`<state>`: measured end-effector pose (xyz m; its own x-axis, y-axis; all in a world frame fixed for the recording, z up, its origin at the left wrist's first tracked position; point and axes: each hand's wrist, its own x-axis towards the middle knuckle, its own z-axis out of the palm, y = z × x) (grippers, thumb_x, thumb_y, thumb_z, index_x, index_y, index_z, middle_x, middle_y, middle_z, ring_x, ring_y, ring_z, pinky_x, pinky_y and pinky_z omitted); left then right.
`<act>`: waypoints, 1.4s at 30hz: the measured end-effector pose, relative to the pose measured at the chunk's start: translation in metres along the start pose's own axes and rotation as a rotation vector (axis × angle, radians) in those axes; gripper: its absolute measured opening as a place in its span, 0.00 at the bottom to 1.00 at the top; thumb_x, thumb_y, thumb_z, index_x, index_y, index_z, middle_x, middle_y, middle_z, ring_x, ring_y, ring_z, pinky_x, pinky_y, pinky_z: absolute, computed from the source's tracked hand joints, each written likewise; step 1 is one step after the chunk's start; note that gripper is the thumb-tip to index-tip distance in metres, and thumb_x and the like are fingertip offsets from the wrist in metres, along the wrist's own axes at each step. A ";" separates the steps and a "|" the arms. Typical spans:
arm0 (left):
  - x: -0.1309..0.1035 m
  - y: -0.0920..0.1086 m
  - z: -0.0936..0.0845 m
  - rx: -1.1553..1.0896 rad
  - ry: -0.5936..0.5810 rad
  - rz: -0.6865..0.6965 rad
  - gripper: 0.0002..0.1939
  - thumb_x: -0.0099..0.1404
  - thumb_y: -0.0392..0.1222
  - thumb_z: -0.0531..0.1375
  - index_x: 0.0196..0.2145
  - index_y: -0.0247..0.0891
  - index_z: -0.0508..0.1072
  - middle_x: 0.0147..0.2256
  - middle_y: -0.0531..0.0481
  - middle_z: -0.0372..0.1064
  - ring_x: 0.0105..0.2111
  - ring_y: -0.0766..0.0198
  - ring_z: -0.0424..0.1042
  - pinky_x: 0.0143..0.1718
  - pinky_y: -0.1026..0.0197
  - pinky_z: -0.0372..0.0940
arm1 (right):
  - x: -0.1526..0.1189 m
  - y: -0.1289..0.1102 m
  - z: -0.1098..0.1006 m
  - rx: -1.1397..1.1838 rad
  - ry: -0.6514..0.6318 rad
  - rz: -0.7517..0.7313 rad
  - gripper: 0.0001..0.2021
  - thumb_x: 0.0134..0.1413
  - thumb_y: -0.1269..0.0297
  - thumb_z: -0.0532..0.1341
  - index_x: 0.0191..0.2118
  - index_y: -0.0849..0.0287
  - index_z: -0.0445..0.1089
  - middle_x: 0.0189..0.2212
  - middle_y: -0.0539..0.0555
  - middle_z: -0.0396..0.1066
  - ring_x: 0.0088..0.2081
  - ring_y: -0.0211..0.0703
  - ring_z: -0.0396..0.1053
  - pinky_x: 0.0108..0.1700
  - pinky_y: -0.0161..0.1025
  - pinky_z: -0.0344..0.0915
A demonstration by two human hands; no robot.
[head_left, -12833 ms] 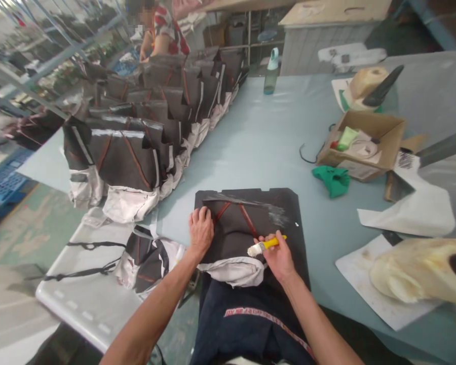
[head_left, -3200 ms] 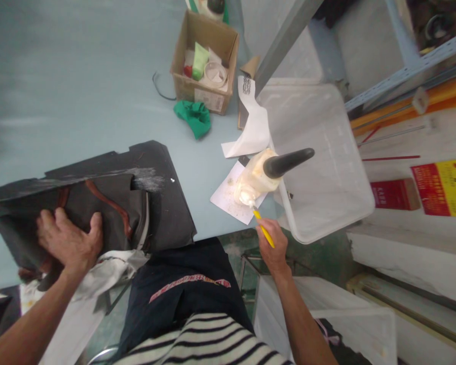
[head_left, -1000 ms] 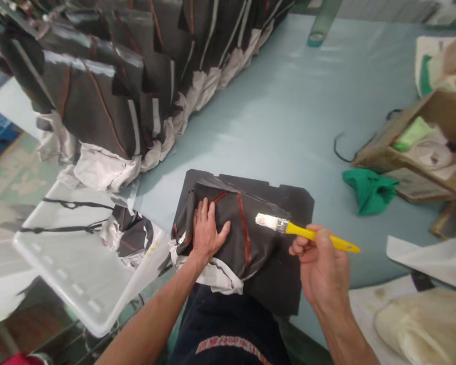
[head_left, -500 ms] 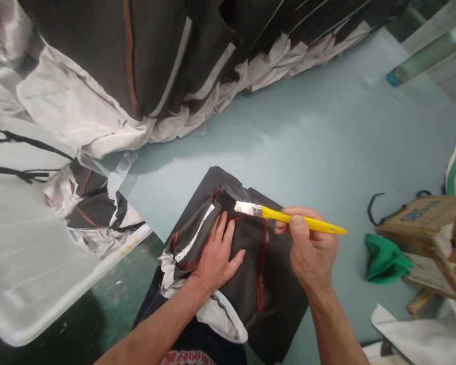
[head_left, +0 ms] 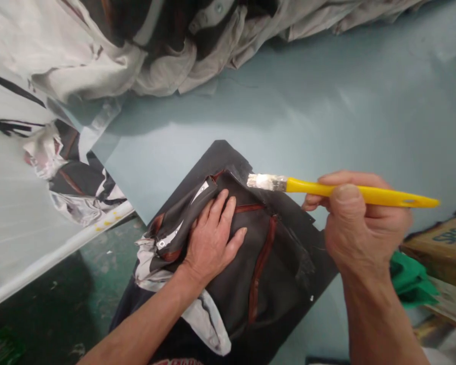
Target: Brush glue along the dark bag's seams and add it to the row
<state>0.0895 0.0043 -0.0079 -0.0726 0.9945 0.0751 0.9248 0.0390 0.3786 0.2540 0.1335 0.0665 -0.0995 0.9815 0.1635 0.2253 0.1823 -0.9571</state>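
My left hand lies flat with fingers spread on a dark grey sewn piece, which has reddish-brown trim and white lining. Beside those fingers runs a white strip with small metal studs. The piece rests on a dark flat sheet at the table's edge. In my right hand is a yellow-handled paintbrush, gripped between thumb and fingers. Its bristles, coated with something whitish, point left and appear just over the far edge of the sewn piece; I cannot tell whether they touch it.
A pale blue table spreads around the work. Along the far side lies a row of similar dark pieces with crumpled white lining. At left, a white plastic bin holds more pieces. A cardboard box and green cloth sit at right.
The view has shifted closer. My right hand has drawn the brush rightward from beside my left fingertips toward the piece's far edge. My left hand stays on the piece.
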 end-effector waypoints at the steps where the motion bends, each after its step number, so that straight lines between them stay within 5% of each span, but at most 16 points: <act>1: 0.002 0.001 -0.001 0.000 0.009 0.011 0.31 0.72 0.49 0.61 0.67 0.29 0.65 0.68 0.33 0.64 0.64 0.44 0.66 0.65 0.48 0.62 | 0.003 0.000 -0.001 -0.002 -0.023 -0.013 0.10 0.65 0.54 0.69 0.38 0.56 0.81 0.24 0.48 0.75 0.24 0.37 0.73 0.27 0.36 0.71; 8: 0.008 0.004 -0.002 -0.007 0.023 -0.009 0.28 0.73 0.46 0.60 0.65 0.31 0.67 0.68 0.38 0.65 0.65 0.47 0.67 0.65 0.48 0.64 | 0.002 0.000 -0.004 -0.165 -0.211 -0.295 0.05 0.65 0.59 0.68 0.42 0.53 0.81 0.29 0.52 0.79 0.26 0.41 0.74 0.27 0.40 0.70; 16: 0.008 0.006 -0.001 -0.044 0.085 -0.030 0.26 0.72 0.45 0.60 0.63 0.30 0.72 0.68 0.39 0.66 0.66 0.49 0.67 0.68 0.52 0.64 | 0.011 -0.004 0.007 -0.345 -0.356 -0.453 0.04 0.66 0.62 0.67 0.44 0.50 0.79 0.32 0.51 0.80 0.27 0.42 0.75 0.28 0.41 0.71; 24: 0.008 0.004 -0.001 -0.092 0.113 -0.008 0.24 0.74 0.43 0.58 0.63 0.29 0.71 0.67 0.37 0.67 0.66 0.50 0.67 0.68 0.52 0.63 | 0.030 -0.012 0.027 -0.413 -0.427 -0.545 0.07 0.63 0.68 0.69 0.46 0.52 0.79 0.35 0.51 0.82 0.31 0.41 0.78 0.33 0.39 0.74; 29: 0.009 0.004 -0.002 -0.108 0.106 -0.006 0.24 0.74 0.42 0.57 0.63 0.31 0.71 0.68 0.38 0.66 0.67 0.51 0.67 0.68 0.53 0.63 | 0.029 -0.012 0.023 -0.473 -0.449 -0.480 0.06 0.64 0.66 0.68 0.45 0.51 0.79 0.35 0.51 0.81 0.31 0.41 0.77 0.33 0.39 0.74; 37: 0.012 0.002 -0.005 -0.125 0.095 0.002 0.22 0.73 0.42 0.57 0.61 0.30 0.74 0.66 0.38 0.68 0.66 0.52 0.68 0.68 0.54 0.63 | 0.025 -0.018 0.027 -0.580 -0.336 -0.448 0.04 0.66 0.65 0.66 0.43 0.50 0.79 0.33 0.51 0.81 0.28 0.43 0.76 0.31 0.42 0.74; 42: 0.012 0.001 -0.005 -0.124 0.099 0.012 0.22 0.73 0.41 0.57 0.60 0.29 0.74 0.65 0.36 0.69 0.64 0.50 0.69 0.67 0.52 0.64 | 0.035 -0.023 0.031 -0.606 -0.573 -0.601 0.06 0.65 0.66 0.67 0.46 0.50 0.77 0.34 0.51 0.82 0.31 0.42 0.78 0.33 0.39 0.75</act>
<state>0.0881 0.0159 -0.0018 -0.1041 0.9803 0.1680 0.8731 0.0092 0.4875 0.2155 0.1622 0.0869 -0.7690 0.5722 0.2851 0.4214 0.7891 -0.4471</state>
